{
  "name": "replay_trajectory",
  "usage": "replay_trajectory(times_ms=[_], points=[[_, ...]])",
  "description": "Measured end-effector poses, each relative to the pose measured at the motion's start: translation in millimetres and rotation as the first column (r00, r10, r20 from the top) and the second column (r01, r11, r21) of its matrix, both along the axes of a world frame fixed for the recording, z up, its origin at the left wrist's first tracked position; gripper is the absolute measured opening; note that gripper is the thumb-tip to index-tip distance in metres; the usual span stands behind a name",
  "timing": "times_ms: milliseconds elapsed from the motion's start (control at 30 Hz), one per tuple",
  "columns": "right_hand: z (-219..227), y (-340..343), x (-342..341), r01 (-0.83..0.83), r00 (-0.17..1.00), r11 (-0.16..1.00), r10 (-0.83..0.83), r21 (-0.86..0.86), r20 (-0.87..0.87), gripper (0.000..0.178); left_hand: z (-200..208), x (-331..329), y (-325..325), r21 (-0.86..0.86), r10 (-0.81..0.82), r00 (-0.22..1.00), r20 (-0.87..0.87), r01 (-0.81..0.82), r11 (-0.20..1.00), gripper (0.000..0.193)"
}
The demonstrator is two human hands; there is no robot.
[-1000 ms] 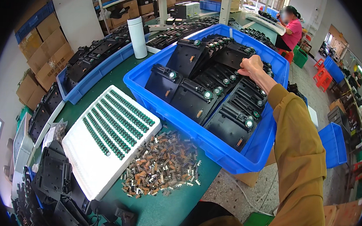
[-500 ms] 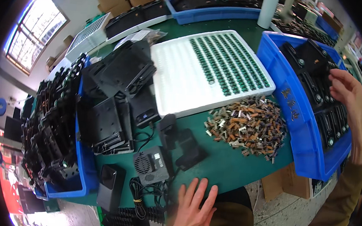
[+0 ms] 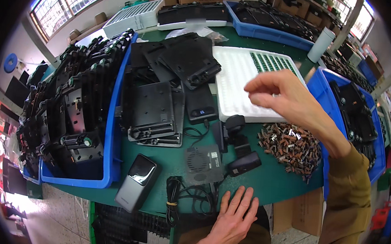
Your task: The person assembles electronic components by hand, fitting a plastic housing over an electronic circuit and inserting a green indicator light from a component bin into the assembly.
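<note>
My left hand (image 3: 235, 220) lies palm down at the near edge of the green table, fingers stretched out and holding nothing. In the air over the white foam tray (image 3: 235, 75), my right hand (image 3: 288, 97) has loosely curled fingers. A gap shows between its thumb and forefinger, and I see nothing in it. Rows of small green parts (image 3: 272, 63) fill the tray's far right portion. Below my right wrist lies a heap of small brown and silvery parts (image 3: 291, 149). A black webcam-like device (image 3: 242, 161) and a grey speaker-like box (image 3: 204, 164) sit beyond my left hand.
Blue bins with black assemblies stand left (image 3: 111, 161) and right (image 3: 378, 130). Flat black housings (image 3: 153, 107) are stacked left of the tray. A power bank (image 3: 139, 184) and coiled black cable (image 3: 172, 202) lie near the front edge. A pale bottle (image 3: 321, 44) stands at the back.
My right hand has moved left from the right blue bin to above the foam tray. My left hand stays on the table edge. The view has turned toward the left.
</note>
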State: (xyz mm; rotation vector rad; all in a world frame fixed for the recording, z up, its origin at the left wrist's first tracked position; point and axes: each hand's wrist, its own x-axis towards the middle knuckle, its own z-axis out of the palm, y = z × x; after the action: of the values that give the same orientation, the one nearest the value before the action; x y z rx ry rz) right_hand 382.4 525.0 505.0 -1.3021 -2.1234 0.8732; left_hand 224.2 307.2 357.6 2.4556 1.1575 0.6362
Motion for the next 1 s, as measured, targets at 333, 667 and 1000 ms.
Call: replay_trajectory(times_ms=[333, 667, 1000], points=[[-51.9, 112.7, -63.5, 0.039, 0.999, 0.998, -0.041, -0.053, -0.035, 0.123, 0.1, -0.4, -1.9, 0.01, 0.006, 1.0, 0.018, -0.006, 1.0, 0.049], [-67.7, 117.1, -120.0, 0.196, 0.928, 0.981, -0.187, 0.004, 0.322, 0.135, 0.8, -0.7, -1.3, 0.022, 0.023, 1.0, 0.016, -0.023, 0.999, 0.046], [-68.8, 131.5, -110.9, 0.138, 0.961, 0.989, -0.145, 0.048, 0.236, 0.123, 2.2, 0.3, -0.5, 0.026, 0.016, 1.0, -0.016, -0.015, 1.0, 0.047]])
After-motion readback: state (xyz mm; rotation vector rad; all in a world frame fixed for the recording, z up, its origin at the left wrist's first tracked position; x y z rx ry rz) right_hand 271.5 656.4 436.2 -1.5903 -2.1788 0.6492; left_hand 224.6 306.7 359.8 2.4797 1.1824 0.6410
